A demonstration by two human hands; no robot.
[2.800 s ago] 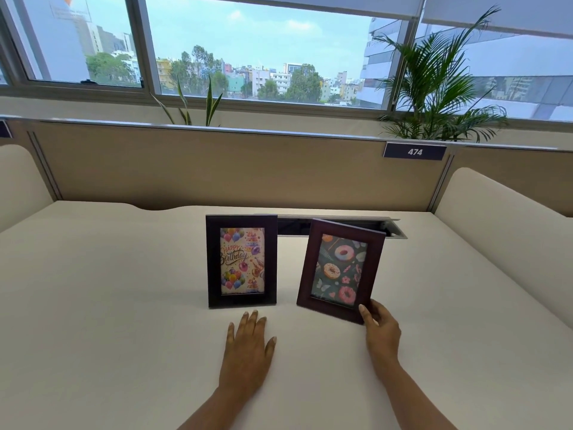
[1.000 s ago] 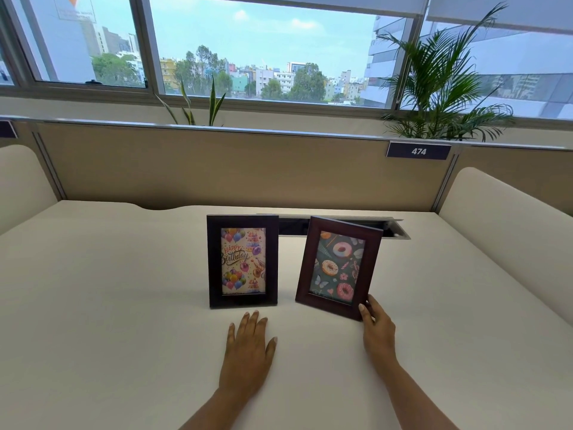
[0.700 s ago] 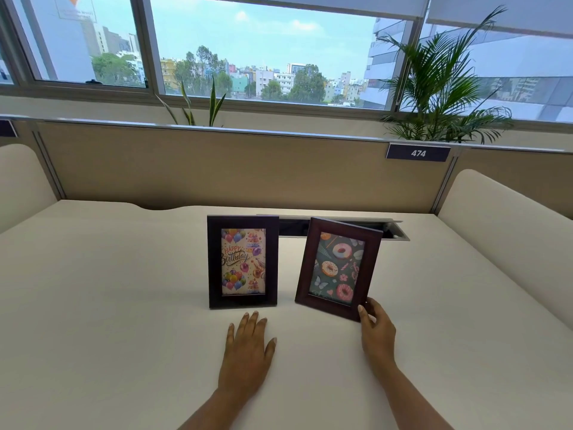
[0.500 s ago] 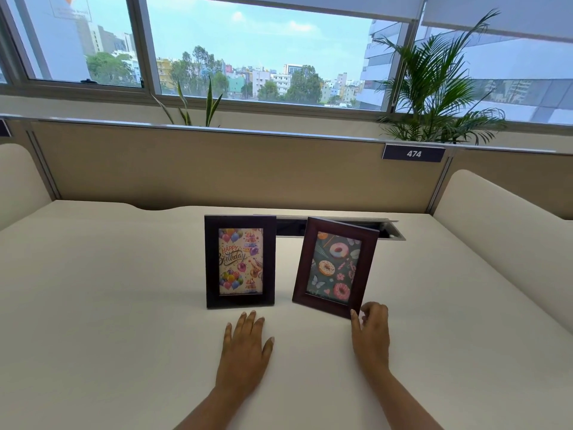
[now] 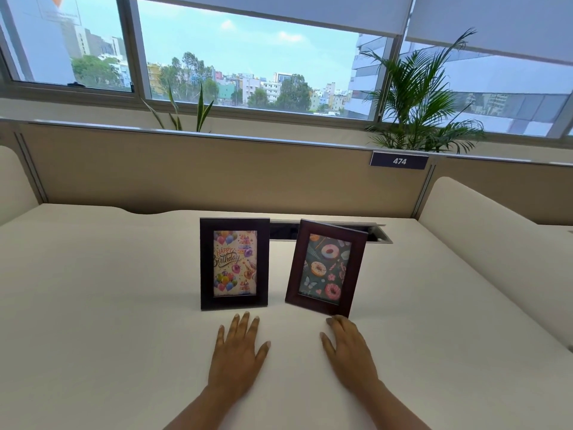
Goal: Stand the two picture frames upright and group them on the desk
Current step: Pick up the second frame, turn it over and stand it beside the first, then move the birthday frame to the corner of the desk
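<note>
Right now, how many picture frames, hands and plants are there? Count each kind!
Picture frames: 2, the birthday frame and the doughnut frame.
Hands: 2, the left hand and the right hand.
Plants: 2, the spiky plant and the palm.
Total: 6.

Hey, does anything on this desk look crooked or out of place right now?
The donut frame on the right stands askew, its edges slanting, while the birthday frame beside it stands square. Nothing looks spilled or damaged.
</note>
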